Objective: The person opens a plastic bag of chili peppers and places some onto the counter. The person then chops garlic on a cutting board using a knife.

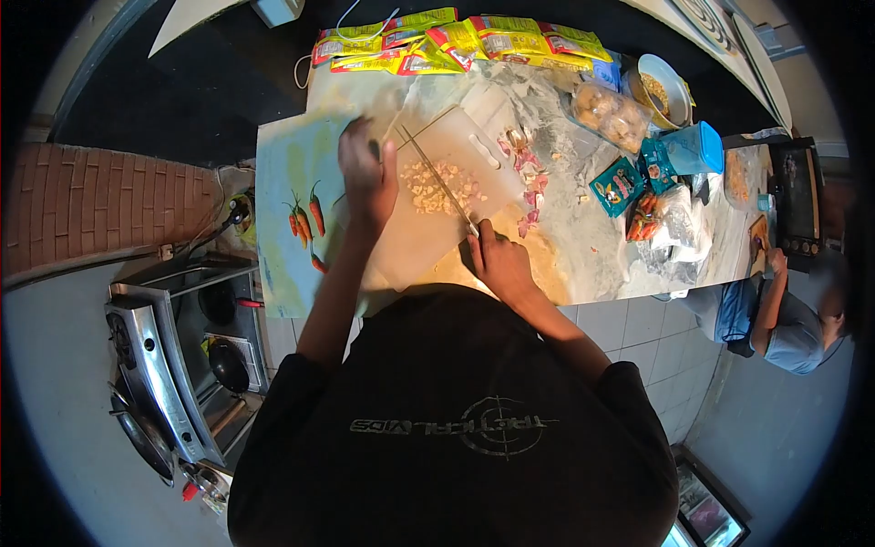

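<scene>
My right hand [499,260] is closed on the handle of a kitchen knife [432,170]. The long blade slants up and left over a white cutting board [428,242]. Beneath and around the blade lie small chopped pale pieces [424,193], perhaps garlic or shallot. Over the board's left side is my left hand [365,173], its fingers smeared by motion and the thumb pointing up; whether it holds anything is unclear. Several red-orange chilies [301,221] rest on the table left of that hand. Purplish peels [530,187] are scattered just right of the board.
Yellow packets [474,44] line the table's back edge. To the right are a clear bag of round brownish items [609,116], a bowl [658,89], a blue-lidded container [690,149], green packets [618,187] and bagged chilies [644,217]. Another person [788,319] works far right. A stove [150,365] stands left.
</scene>
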A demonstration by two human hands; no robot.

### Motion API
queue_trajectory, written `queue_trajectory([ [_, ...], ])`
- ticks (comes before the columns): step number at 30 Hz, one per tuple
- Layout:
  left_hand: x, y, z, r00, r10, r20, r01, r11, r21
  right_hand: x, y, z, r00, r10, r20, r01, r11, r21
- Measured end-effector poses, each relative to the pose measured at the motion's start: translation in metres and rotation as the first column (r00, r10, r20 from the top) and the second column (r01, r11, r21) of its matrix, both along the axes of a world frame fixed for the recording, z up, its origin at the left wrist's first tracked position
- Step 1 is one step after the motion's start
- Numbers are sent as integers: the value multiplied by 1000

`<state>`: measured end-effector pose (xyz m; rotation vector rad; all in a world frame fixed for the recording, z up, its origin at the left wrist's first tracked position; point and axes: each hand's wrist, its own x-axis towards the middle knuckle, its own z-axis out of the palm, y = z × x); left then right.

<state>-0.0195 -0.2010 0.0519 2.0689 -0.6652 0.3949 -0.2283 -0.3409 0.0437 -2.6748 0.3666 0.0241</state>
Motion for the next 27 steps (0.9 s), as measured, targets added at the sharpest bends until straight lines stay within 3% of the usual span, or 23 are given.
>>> queue_trajectory([
  [4, 33, -48, 21, 979, -183, 94, 187, 982, -39, 6, 0, 0, 999, -12, -49, 11, 1000, -15],
  [6, 43, -69, 17, 968, -251, 26, 244, 955, 167, 7, 1, -3, 1000, -7, 12, 7, 998, -62],
  [12, 58, -83, -18, 935, -350, 58, 305, 878, 370, 12, 6, 13, 1000, -16, -24, 15, 998, -57],
  [16, 57, -79, -31, 934, -356, 26, 308, 840, 448, 13, 10, 9, 997, 0, -76, -6, 996, -91],
  [18, 58, -79, -34, 927, -349, 137, 249, 846, 472, 12, 13, 1, 1000, -4, 1, 4, 989, -146],
  [25, 58, -79, -31, 916, -335, 220, 180, 835, 520, 14, 10, -8, 993, 32, 112, -12, 984, -180],
  [27, 59, -80, -27, 884, -413, 218, 233, 795, 560, 14, 4, 5, 999, 48, -10, -49, 982, -184],
])
